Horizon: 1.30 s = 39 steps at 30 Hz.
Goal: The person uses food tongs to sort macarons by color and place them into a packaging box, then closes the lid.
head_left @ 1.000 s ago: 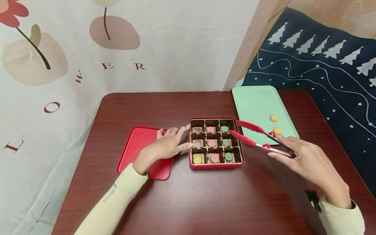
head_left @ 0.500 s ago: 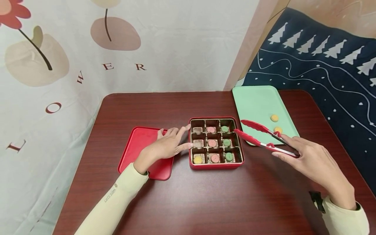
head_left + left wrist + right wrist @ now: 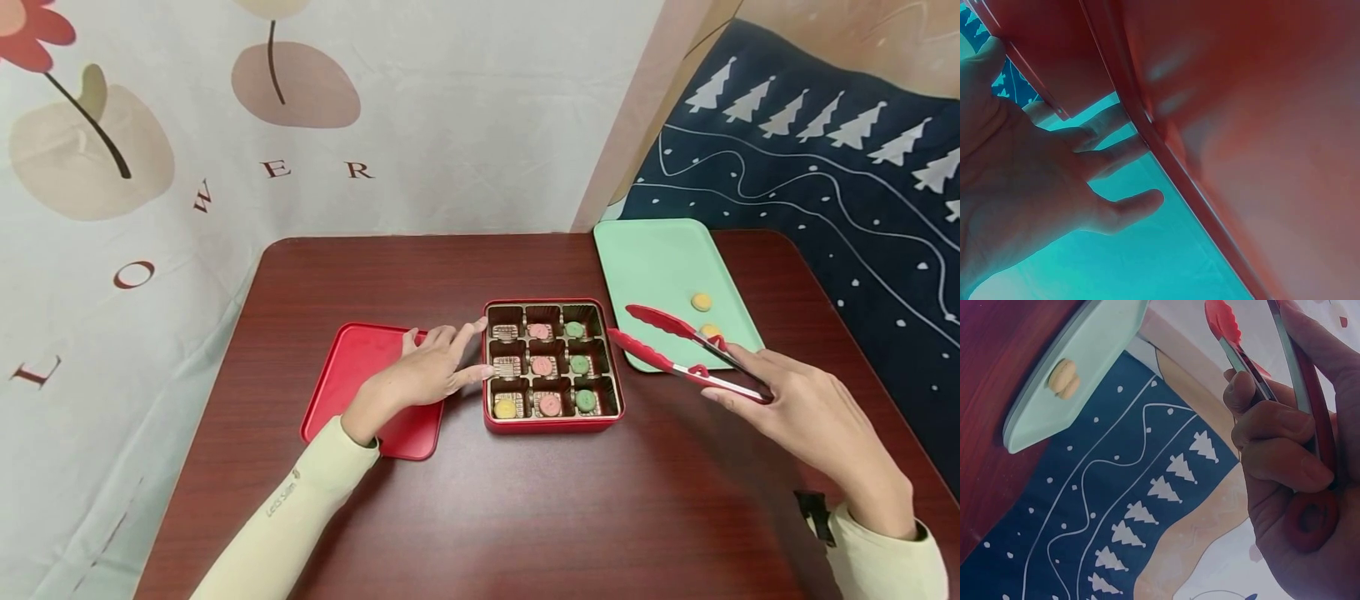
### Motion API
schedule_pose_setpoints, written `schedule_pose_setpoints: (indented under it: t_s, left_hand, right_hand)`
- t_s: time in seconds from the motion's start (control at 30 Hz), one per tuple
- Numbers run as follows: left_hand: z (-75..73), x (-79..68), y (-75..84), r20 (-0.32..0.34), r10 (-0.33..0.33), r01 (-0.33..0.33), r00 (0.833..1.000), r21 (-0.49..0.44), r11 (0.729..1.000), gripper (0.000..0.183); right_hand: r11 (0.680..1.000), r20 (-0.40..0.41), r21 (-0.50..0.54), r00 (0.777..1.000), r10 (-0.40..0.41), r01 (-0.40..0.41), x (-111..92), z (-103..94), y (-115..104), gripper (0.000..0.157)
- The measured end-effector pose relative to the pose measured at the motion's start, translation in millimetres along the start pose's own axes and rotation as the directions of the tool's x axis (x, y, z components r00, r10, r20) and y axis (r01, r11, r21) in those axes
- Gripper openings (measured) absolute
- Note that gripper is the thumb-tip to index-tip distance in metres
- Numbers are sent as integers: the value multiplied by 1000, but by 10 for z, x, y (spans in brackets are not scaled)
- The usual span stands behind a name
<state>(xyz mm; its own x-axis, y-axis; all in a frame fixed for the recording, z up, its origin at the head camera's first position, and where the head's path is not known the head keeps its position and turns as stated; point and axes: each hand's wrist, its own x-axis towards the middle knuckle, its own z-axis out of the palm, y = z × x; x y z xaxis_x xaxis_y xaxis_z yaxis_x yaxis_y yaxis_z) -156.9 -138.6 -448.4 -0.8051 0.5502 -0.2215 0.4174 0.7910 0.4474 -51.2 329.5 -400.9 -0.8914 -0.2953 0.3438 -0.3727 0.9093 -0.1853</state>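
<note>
Right hand (image 3: 806,417): fingers curled round tongs (image 3: 651,356), tips apart, empty. Yellow macarons (image 3: 701,302), two: I see them right of the tips, nearer this hand. Left hand (image 3: 420,373): fingers spread at tin (image 3: 555,426)

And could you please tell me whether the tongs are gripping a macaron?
No, in the head view the tongs in the right hand stand open, their red tips apart with nothing held between them.

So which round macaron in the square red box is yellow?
The round yellow macaron in the near-left corner compartment of the square red box; the others are three pink macarons and three green macarons.
</note>
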Motion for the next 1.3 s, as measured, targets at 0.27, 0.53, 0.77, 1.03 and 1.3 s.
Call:
schedule_pose_setpoints:
  t_s: [0.27, 0.53, 0.77, 1.03, 1.3]
  left_hand:
    - [7, -1, -10, 4, -5, 5, 1000, 5, 1000, 80]
    - [-2, 0, -6, -1, -4, 4, 1000, -3, 1000, 80]
    - [-1, -6, -2, 3, 2, -2, 1000, -12, 1000, 80]
    - [-9, -10, 6, -2, 7, -7, 1000, -11, 1000, 80]
    - [-14, -13, 6, -4, 7, -7, 1000, -11, 1000, 81]
  right_hand:
    - [1000, 1, -9, 1000, 13, -12, -8, -4, 12, 73]
    - [999, 8, -36, 1000, 18, -18, -49, -11, 63, 72]
    - [998, 12, -56, 1000, 26, -25, -75, -23, 91, 71]
    - [995, 12, -73, 997, 74, -73, -114, -77, 147, 71]
    - [992, 34, -87, 994, 99, -96, -156, -89, 210, 72]
